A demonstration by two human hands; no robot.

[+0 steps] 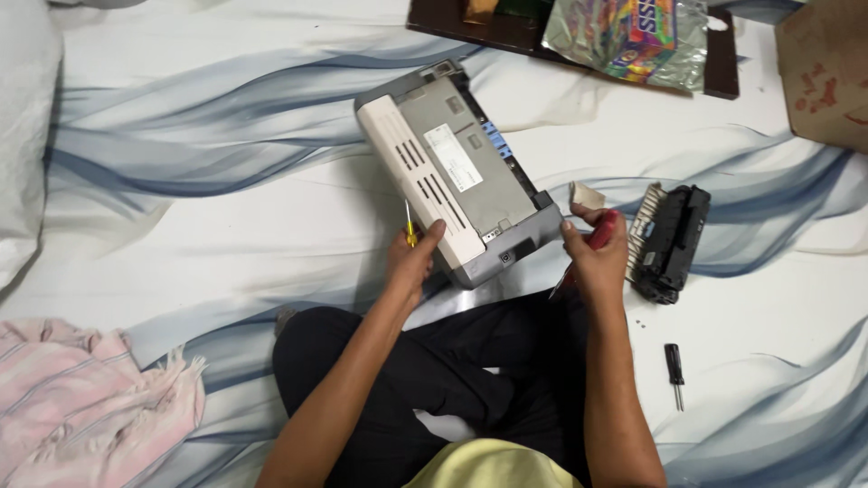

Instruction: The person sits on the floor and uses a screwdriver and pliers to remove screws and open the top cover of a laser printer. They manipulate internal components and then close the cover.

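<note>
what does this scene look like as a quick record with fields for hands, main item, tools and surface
left hand: left hand grips the near corner of the printer and holds a yellow screwdriver
right hand: right hand touches the printer's other near corner and holds a red-handled tool
main item: grey and cream printer, tilted diagonally
nearby: black cartridge to the right, black screwdriver lying loose
surface: white and blue sheet
edges: pink cloth, foil bag

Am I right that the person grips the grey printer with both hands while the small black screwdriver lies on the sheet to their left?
Not quite. The head view shows both hands, left hand and right hand, on the grey printer, but the small black screwdriver lies on the sheet to their right, below the black cartridge.
</note>
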